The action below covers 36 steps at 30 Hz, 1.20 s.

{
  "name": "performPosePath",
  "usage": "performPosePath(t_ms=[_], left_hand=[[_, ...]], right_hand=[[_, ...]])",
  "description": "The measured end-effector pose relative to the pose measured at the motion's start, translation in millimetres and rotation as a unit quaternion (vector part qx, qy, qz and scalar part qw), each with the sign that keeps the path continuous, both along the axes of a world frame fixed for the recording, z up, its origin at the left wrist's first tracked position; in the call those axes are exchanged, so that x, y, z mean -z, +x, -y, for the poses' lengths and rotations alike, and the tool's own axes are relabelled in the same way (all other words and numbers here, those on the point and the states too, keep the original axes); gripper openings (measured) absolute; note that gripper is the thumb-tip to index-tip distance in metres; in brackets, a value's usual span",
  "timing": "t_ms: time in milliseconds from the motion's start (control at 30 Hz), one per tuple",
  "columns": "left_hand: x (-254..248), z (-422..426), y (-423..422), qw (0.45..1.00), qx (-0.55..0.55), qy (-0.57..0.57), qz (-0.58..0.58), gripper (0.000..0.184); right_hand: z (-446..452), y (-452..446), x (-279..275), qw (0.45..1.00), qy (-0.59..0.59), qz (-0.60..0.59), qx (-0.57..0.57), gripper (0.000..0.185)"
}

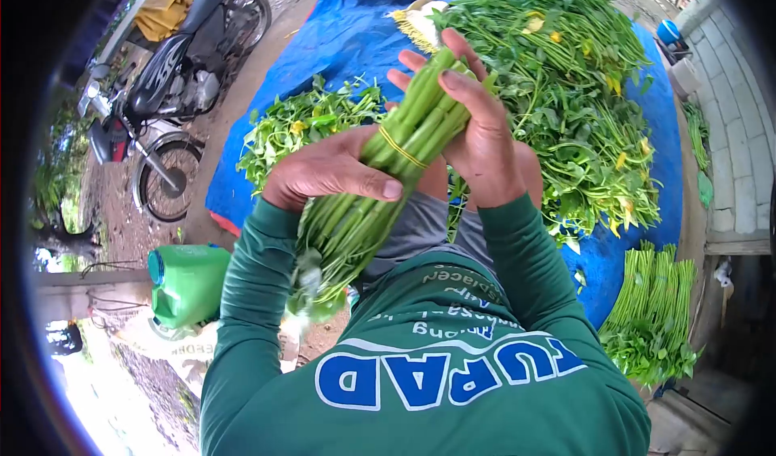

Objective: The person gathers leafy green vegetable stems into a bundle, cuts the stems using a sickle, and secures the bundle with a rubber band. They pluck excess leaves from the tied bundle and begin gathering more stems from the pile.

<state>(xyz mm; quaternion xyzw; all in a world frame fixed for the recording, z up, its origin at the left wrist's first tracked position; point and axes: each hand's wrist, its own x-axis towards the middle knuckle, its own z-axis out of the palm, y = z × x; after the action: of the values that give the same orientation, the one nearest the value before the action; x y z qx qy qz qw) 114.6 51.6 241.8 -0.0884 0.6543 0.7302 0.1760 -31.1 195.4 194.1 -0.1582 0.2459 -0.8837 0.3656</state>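
Note:
A bundle of long green leafy-vegetable stems [420,120], which look like water spinach, is held tilted in front of my lap. A yellow rubber band [402,149] circles it near its upper part. My left hand [339,169] wraps the bundle just below the band, thumb lying across the front. Higher up, my right hand [482,120] cradles the cut ends, with its fingers extended behind the stems and its thumb on the near side. The bundle's lower end hangs toward my left forearm and is partly blurred.
A blue tarp [323,31] carries a large heap of loose greens [574,108] and a smaller pile [315,120]. Tied bundles [651,310] lie at right. A green jug [190,282] stands at left, with a motorcycle [166,92] beyond. A block wall [735,108] borders the right.

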Motion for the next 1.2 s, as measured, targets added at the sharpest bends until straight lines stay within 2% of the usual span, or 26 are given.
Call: performPosePath(t_ms=[33, 100, 133, 200, 233, 333, 367, 500, 567, 600, 633, 733, 767, 867, 900, 933, 967, 1000, 1033, 1067, 1167, 1200], left_hand=[[26, -1, 4, 0.999, -0.011, 0.048, -0.003, 0.086], [82, -12, 1, 0.981, 0.003, 0.196, -0.014, 0.086], [96, -19, -8, 0.972, 0.025, 0.235, 0.010, 0.087], [100, -32, -23, 0.984, 0.005, 0.176, 0.035, 0.087], [100, -43, -27, 0.992, -0.047, 0.099, -0.064, 0.080], [87, -48, -38, 0.999, 0.007, 0.034, 0.002, 0.072], [96, -40, -42, 0.997, 0.020, 0.073, 0.027, 0.065], [94, -33, -48, 0.994, 0.008, 0.104, 0.044, 0.060], [79, -39, -49, 0.994, 0.014, -0.100, -0.035, 0.059], [71, -41, -50, 0.977, 0.016, -0.202, -0.074, 0.059], [62, -39, -55, 0.972, 0.045, -0.226, -0.057, 0.058], [90, -19, -56, 1.000, -0.009, 0.000, -0.030, 0.053], [95, -14, -55, 0.999, -0.008, -0.006, -0.035, 0.054], [93, -13, -50, 0.999, -0.043, 0.030, -0.003, 0.054], [97, -10, -50, 0.998, -0.037, 0.042, 0.000, 0.057], [96, -10, -49, 0.999, -0.040, 0.010, -0.014, 0.058], [94, -9, -49, 0.998, -0.042, -0.023, -0.029, 0.059], [96, -9, -49, 0.998, -0.050, -0.008, -0.032, 0.059], [98, -10, -48, 0.998, -0.058, 0.007, -0.035, 0.060], [100, -10, -48, 0.997, -0.065, 0.022, -0.037, 0.061], [104, -17, -43, 0.990, -0.083, 0.117, -0.001, 0.062], [95, -20, -45, 0.989, -0.072, 0.130, -0.002, 0.063]], right_hand=[[-6, 1, -1, 0.999, -0.005, 0.029, -0.032, 0.056], [-22, -11, 27, 0.999, 0.032, -0.007, -0.032, 0.056], [-33, -17, 35, 0.998, 0.055, -0.028, -0.028, 0.056], [-54, -20, 47, 0.994, 0.101, -0.010, 0.040, 0.056], [-60, -22, 55, 0.992, 0.108, 0.000, 0.066, 0.056], [-72, -24, 68, 0.990, 0.105, 0.027, 0.095, 0.054], [-74, -25, 70, 0.990, 0.100, 0.029, 0.091, 0.053], [-69, -28, 66, 0.987, 0.114, 0.026, 0.108, 0.052], [-68, -29, 63, 0.985, 0.126, 0.026, 0.112, 0.052], [-67, -32, 59, 0.986, 0.127, 0.019, 0.109, 0.051], [-65, -33, 57, 0.986, 0.128, 0.012, 0.106, 0.050], [-58, -38, 59, 0.992, 0.092, -0.003, 0.083, 0.048], [-55, -37, 58, 0.990, 0.109, -0.014, 0.083, 0.049], [-55, -42, 63, 0.997, 0.064, -0.005, 0.037, 0.050], [-58, -49, 67, 0.999, 0.035, -0.029, -0.012, 0.059], [-59, -55, 76, 0.989, 0.090, -0.104, 0.047, 0.056], [-59, -62, 86, 0.968, 0.143, -0.179, 0.107, 0.054], [-69, -66, 75, 0.909, 0.182, -0.346, 0.142, 0.047], [-79, -71, 64, 0.806, 0.226, -0.506, 0.209, 0.039], [-89, -75, 54, 0.692, 0.243, -0.615, 0.289, 0.032], [-101, -73, 14, 0.548, 0.259, -0.770, 0.199, 0.020], [-102, -77, 12, 0.544, 0.261, -0.777, 0.179, 0.020]])
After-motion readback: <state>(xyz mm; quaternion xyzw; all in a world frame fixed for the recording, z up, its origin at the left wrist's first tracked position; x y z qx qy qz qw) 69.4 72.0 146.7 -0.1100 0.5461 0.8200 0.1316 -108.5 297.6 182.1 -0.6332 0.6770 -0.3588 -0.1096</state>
